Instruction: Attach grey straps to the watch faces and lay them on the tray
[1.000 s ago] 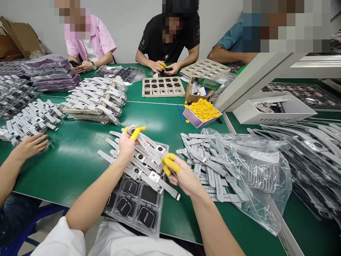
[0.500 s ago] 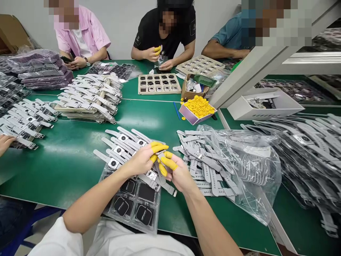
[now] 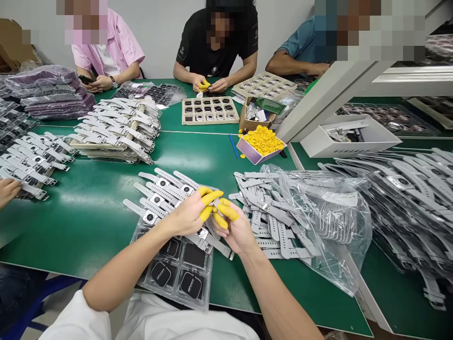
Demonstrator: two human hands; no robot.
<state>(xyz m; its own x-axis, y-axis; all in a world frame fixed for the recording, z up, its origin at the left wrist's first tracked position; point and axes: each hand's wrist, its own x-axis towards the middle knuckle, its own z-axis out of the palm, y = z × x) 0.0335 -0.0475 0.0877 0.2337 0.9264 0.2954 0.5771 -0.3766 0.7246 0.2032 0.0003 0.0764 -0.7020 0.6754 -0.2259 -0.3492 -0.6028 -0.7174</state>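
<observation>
My left hand [image 3: 193, 210] and my right hand [image 3: 235, 226], with yellow covers on several fingertips, meet above the tray. Both are closed around a small grey piece [image 3: 215, 203], which looks like a watch strap end; the fingers hide most of it. Beneath them lies a clear plastic tray [image 3: 208, 295] with black square inserts. Watches with grey straps [image 3: 150, 217] lie across its far part. Just right of my right hand is a loose pile of grey straps [image 3: 272, 212], partly under a clear plastic bag [image 3: 339, 222].
A box of yellow finger covers [image 3: 262, 144] stands beyond the straps. Stacked trays of watches [image 3: 116, 127] are at the left, more watches [image 3: 406, 184] at the right. Three people sit across the table; another person's hand [image 3: 9, 191] shows at the left edge.
My fingers have shifted slightly around the grey piece, and less of it shows. Across the table, the person in black has lowered a raised hand to the other one.
</observation>
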